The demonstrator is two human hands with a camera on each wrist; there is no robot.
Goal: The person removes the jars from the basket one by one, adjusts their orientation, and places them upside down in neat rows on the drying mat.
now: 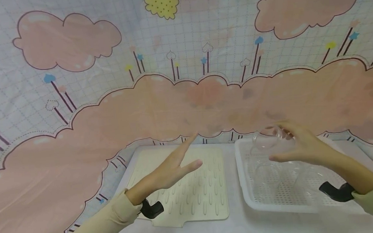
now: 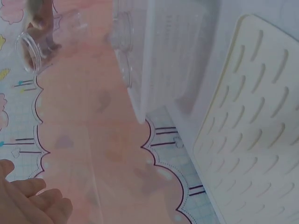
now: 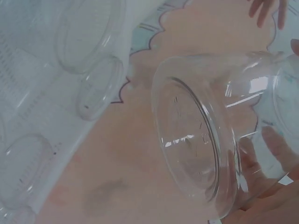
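My right hand (image 1: 300, 144) grips a clear glass cup (image 3: 196, 135) above the back of a white perforated basket (image 1: 240, 174). In the right wrist view the cup lies sideways to the camera, one round end facing it, with fingers curled along its far side. Several more clear cups (image 1: 266, 174) stand in the basket, faint against its white mesh. Over the cream draining mat (image 1: 208, 201) hovers my left hand (image 1: 169, 170), fingers straight, thumb spread apart, nothing held. In the left wrist view its fingers (image 2: 44, 200) show at the lower left corner.
Both mat and basket rest on a white table (image 1: 234, 218), mat on the left, basket on the right. Behind hangs a cloth (image 1: 173, 106) printed with clouds and stars. A black strap (image 1: 152, 209) sits at the left wrist.
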